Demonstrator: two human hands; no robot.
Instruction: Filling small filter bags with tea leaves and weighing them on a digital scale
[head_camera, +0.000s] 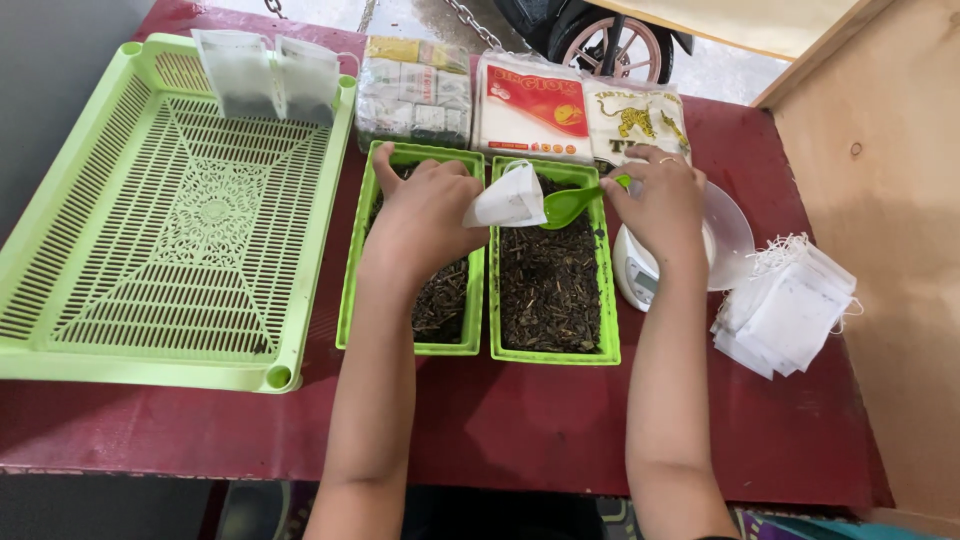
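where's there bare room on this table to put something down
Bare red table runs along the near edge, below the two small green trays and around the forearms. The large green basket is mostly bare, with filled bags at its far rim. Crowded: packets behind, scale and empty bags right.

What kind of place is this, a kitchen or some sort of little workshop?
Likely a small home packing bench for loose tea: narrow green trays of dark dried leaves, a pile of empty white filter bags, a small scale, and filled bags in a big green basket tray.
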